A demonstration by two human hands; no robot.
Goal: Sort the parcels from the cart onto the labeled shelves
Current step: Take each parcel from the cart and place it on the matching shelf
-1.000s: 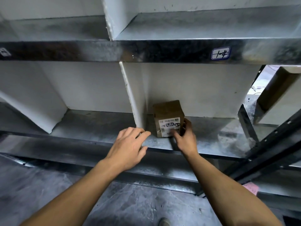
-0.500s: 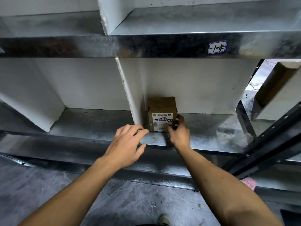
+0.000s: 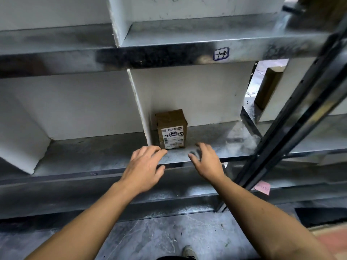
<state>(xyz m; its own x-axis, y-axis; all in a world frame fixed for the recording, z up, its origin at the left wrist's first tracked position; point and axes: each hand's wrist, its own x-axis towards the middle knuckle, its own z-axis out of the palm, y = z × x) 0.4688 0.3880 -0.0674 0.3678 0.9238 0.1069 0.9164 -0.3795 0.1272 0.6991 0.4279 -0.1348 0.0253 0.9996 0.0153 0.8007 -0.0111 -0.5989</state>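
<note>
both hands are open and empty at the near edge of the grey metal shelf (image 3: 112, 154): left hand (image 3: 144, 167), right hand (image 3: 207, 162). just beyond them the small brown cardboard parcel (image 3: 171, 128) stands upright against the white divider panel (image 3: 139, 107).

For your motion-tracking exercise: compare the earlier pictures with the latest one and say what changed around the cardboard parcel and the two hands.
The right hand let go of the cardboard parcel and drew back toward the shelf edge, fingers open. The parcel stays upright against the white divider, label facing out. The left hand stays open and empty near the shelf edge.
</note>
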